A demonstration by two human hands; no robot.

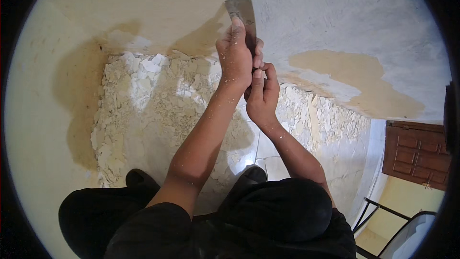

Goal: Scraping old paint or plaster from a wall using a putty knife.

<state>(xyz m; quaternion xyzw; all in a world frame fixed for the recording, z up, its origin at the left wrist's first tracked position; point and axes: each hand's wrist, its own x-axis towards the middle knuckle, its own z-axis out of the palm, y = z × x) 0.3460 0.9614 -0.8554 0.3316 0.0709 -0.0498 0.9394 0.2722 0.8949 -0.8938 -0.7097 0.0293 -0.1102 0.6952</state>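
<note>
A metal scraper (241, 9) with a broad flat blade points up the wall, its edge close to the border between beige paint and bared grey plaster (323, 10). My left hand (237, 54) is closed around the tool, with the thumb laid along the blade. Just below it, my right hand (263, 95) has its fingers curled at the lower end of the scraper; the handle is mostly hidden by both hands. Small pale flakes stick to both forearms. A patch of beige paint (345, 68) remains on the grey wall at the right.
Paint and plaster flakes (143, 79) lie thickly on the tiled floor (267, 144) along the wall base. My dark shoes (253, 175) stand among them, below my bent knees. A brown panelled wooden door (413, 154) and a black metal frame (388, 211) are at the right.
</note>
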